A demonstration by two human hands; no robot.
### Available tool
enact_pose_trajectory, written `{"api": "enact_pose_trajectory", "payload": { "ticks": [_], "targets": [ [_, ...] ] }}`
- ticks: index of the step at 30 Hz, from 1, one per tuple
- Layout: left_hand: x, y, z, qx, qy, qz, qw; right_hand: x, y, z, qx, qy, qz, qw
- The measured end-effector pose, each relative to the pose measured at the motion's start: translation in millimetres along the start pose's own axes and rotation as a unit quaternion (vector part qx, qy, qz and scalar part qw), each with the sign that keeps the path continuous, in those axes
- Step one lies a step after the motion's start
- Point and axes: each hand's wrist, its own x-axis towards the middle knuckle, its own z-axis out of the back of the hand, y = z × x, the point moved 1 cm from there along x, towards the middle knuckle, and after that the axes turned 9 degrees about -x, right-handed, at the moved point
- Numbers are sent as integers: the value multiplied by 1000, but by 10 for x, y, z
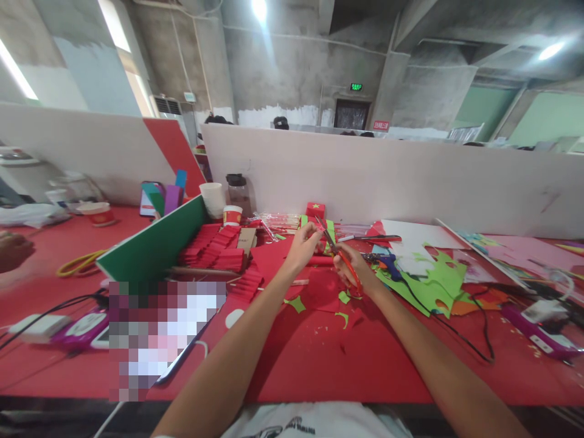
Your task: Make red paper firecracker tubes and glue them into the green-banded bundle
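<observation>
My right hand (356,266) is closed round the red handles of a pair of scissors (350,272), whose blades stand apart and point up and away. Beside the blades, my left hand (303,246) pinches a small pinkish-red piece (321,229), probably paper, at its fingertips. Just beyond the hands sits a small red box with a yellow star (316,210). Below them, a red sheet (325,289) and green paper scraps (296,303) lie on the red table (314,371).
Pleated red paper (219,243) is piled left, beside a green board (155,243). A blurred tablet-like screen (182,328) lies nearer. A blue glue gun (387,264) and cut green sheet (429,277) lie right. Another person's hand (14,250) shows far left.
</observation>
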Motion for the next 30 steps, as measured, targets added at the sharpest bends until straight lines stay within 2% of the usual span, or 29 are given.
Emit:
{"api": "enact_pose_trajectory", "payload": {
  "ticks": [17, 23, 30],
  "targets": [
    [11, -3, 7, 50, 15, -25, 998, -22, -10, 1, 13, 24, 5, 1000],
    [6, -4, 2, 47, 25, -14, 998, 6, -76, -24, 39, 10, 21, 999],
    [11, 2, 8, 32, 26, 3, 999, 15, -117, -48, 61, 0, -7, 998]
  ]
}}
